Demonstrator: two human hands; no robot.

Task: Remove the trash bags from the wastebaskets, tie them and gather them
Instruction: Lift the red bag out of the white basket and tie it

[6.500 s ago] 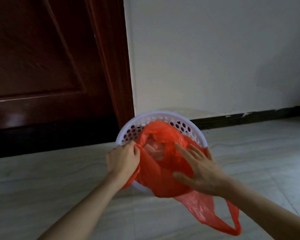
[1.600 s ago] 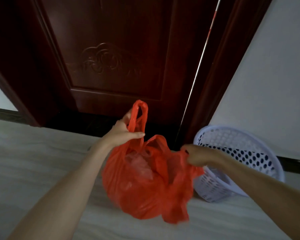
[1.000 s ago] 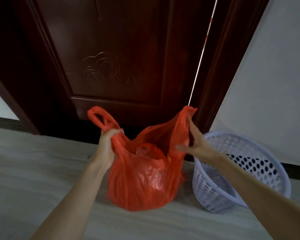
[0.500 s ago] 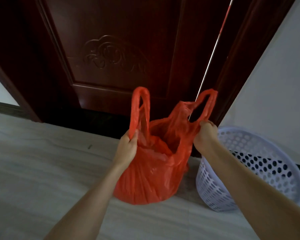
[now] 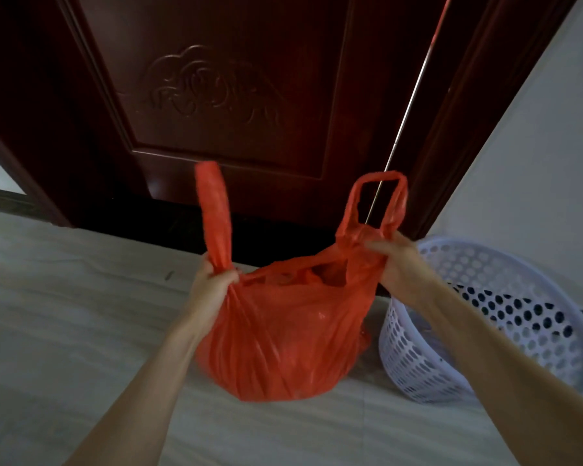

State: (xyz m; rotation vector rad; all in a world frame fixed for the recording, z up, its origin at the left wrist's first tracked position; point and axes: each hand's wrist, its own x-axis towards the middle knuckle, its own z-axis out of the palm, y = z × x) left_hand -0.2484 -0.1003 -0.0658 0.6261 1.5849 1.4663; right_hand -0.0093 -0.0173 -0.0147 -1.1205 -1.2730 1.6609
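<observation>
Red trash bag (image 5: pixel 283 338) sits on the floor (image 5: pixel 64 314) in front of the dark door (image 5: pixel 216 95), out of the white wastebasket (image 5: pixel 505 317) tipped just beside it. Thin soft plastic, looks light, crinkly, probably slippery; best held at the gathered necks under the handle loops. My left hand (image 5: pixel 212 284) grips the neck below the left loop, my right hand (image 5: pixel 398 267) pinches below the right loop, both closed tight. Loops stand up, not knotted yet.
</observation>
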